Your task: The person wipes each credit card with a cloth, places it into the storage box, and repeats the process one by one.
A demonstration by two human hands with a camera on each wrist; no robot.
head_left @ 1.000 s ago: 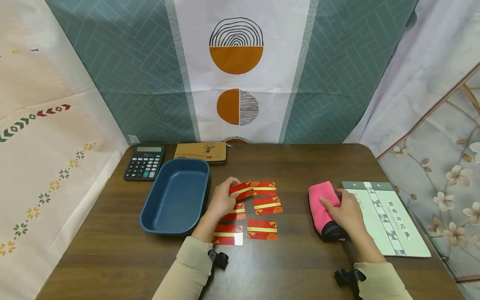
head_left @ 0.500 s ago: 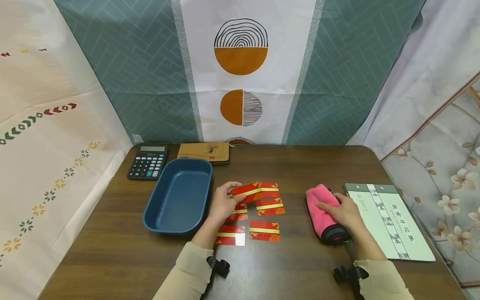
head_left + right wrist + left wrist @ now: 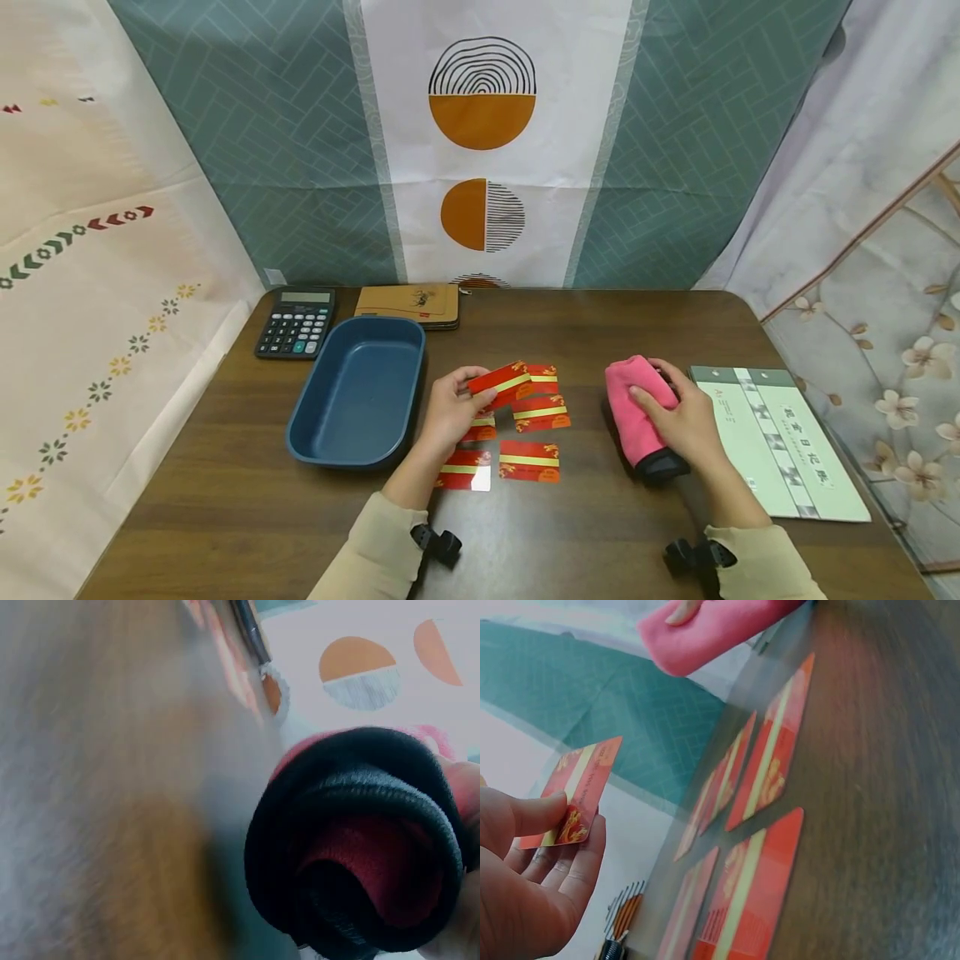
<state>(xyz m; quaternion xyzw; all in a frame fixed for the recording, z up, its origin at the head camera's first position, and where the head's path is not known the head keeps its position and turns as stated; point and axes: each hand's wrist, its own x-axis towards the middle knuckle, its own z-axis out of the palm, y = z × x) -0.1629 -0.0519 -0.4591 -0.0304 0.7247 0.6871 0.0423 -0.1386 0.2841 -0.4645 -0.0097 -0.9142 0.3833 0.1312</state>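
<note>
Between thumb and fingers, my left hand [image 3: 448,415] pinches a red card [image 3: 504,383] with a pale gold stripe. The left wrist view shows this card [image 3: 581,787] tilted up, off the table. Several similar cards [image 3: 528,462] lie below and beside it, two of them partly covered by the hand. On the right, my right hand [image 3: 688,418] grips a rolled pink cloth [image 3: 630,402] with a black edge, thumb on top. The right wrist view looks into the black-rimmed end of the roll [image 3: 352,795]; most of the fingers are hidden there.
A deep blue tray [image 3: 298,417] stands left of the cards. Behind it are a calculator [image 3: 296,323] and a tan notebook [image 3: 405,304]. A pale green pad [image 3: 780,450] lies right of my right hand on the brown wooden table [image 3: 225,517].
My left hand has lifted the card slightly and shifted it right, over the others. My right hand has moved the pink cloth a little left and appears to have raised it.
</note>
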